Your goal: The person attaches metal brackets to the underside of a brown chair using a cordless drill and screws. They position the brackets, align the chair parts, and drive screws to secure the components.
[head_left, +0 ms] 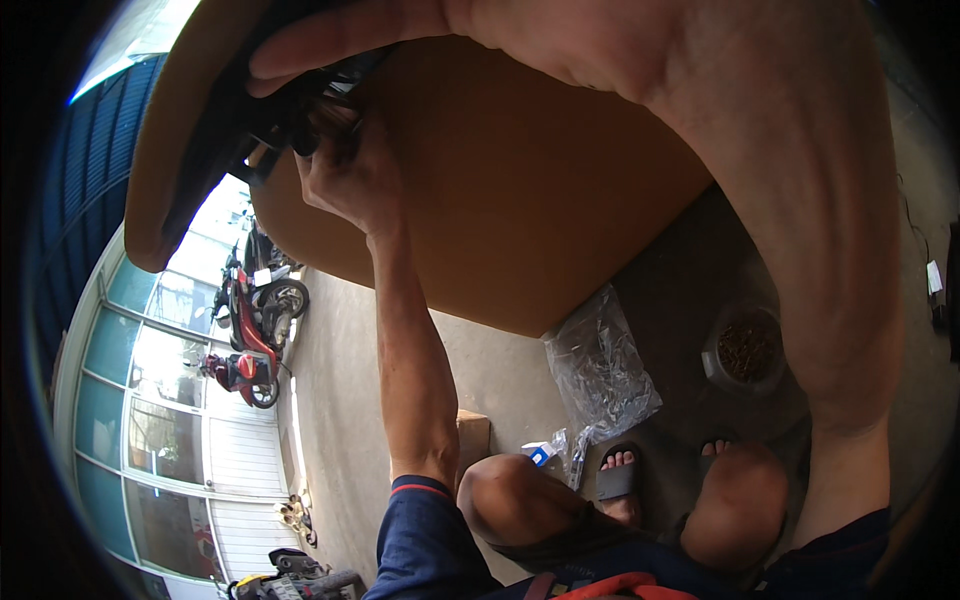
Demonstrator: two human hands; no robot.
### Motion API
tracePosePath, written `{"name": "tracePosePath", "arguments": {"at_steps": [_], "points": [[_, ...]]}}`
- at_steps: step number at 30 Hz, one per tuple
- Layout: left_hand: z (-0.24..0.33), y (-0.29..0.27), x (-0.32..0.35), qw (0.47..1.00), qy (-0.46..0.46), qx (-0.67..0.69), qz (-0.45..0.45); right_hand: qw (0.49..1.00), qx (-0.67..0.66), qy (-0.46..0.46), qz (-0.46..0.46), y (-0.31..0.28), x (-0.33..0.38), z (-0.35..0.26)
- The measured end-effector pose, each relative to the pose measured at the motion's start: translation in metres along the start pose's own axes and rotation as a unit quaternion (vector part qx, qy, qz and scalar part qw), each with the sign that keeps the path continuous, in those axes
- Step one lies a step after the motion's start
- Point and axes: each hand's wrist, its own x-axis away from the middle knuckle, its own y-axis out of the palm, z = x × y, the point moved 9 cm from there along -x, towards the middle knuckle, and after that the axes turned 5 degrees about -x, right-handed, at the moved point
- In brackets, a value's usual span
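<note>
Tan seat shell (520,190) fills the upper middle of the view, held up close with a black mechanism (290,120) on its underside. Left hand (345,175) is closed around that dark part; right hand (560,40) lies over it, fingers (320,45) stretched nearly flat. Below on the concrete floor (350,400) (near two sandalled feet) sit a clear plastic bag (600,370) of small parts and a round bowl (745,350) holding brownish bits.

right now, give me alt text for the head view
Both hands work a dark fitting at the edge of a tan padded panel, left hand below it, right hand above. A plastic bag lies on the floor beside sandalled feet.
</note>
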Motion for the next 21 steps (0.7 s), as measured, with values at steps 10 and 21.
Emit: {"name": "tracePosePath", "arguments": {"at_steps": [10, 21], "points": [[-0.018, 0.000, 0.004, 0.999, 0.031, -0.006, 0.031, 1.000, -0.014, -0.002, 0.008, -0.012, 0.000, 0.002], [-0.027, -0.001, 0.006, 0.999, -0.015, 0.009, 0.042, 1.000, 0.019, 0.025, -0.005, 0.007, 0.014, -0.002]]}}
